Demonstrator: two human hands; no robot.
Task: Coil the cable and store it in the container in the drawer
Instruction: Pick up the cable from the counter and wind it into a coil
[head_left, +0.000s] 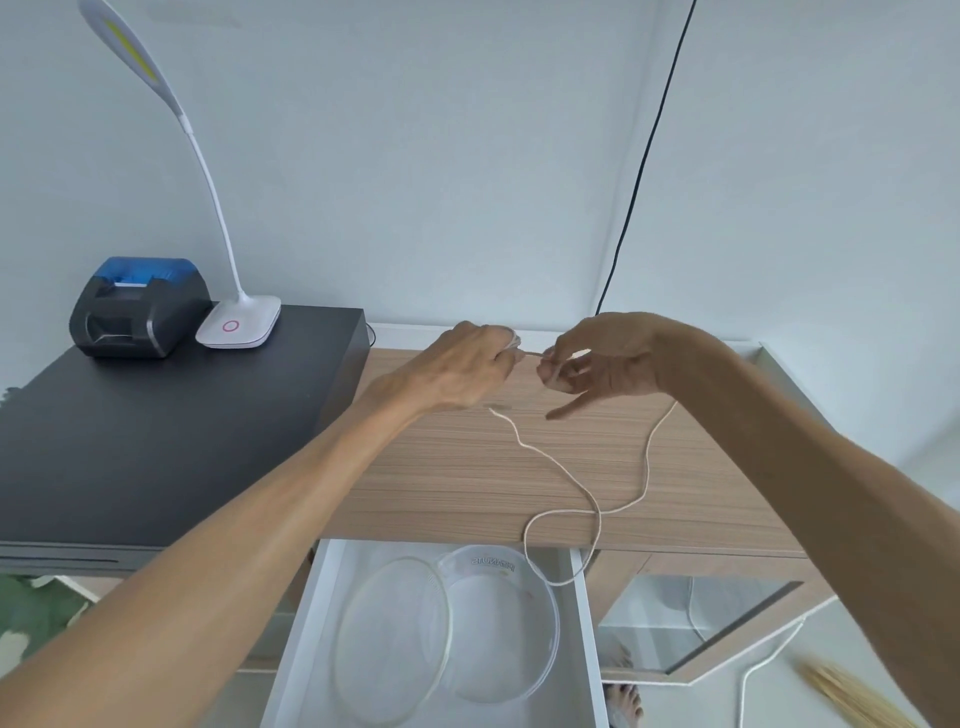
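Note:
A thin white cable (563, 470) lies in loose curves on the wooden desk top (441, 467), and one loop hangs over the front edge above the open white drawer (587, 649). My left hand (467, 366) is closed around a small bundle of the cable. My right hand (597, 361) pinches the strand just to its right, with a short taut stretch between the two hands. In the drawer sits a clear round plastic container (540, 670), with its clear lid (363, 675) leaning against its left side.
A black box (156, 441) at the left carries a small black and blue printer (137, 306) and a white desk lamp (239, 325). A black wire (644, 171) runs down the wall. Another white cord (753, 675) and a straw broom (852, 696) lie on the floor at the right.

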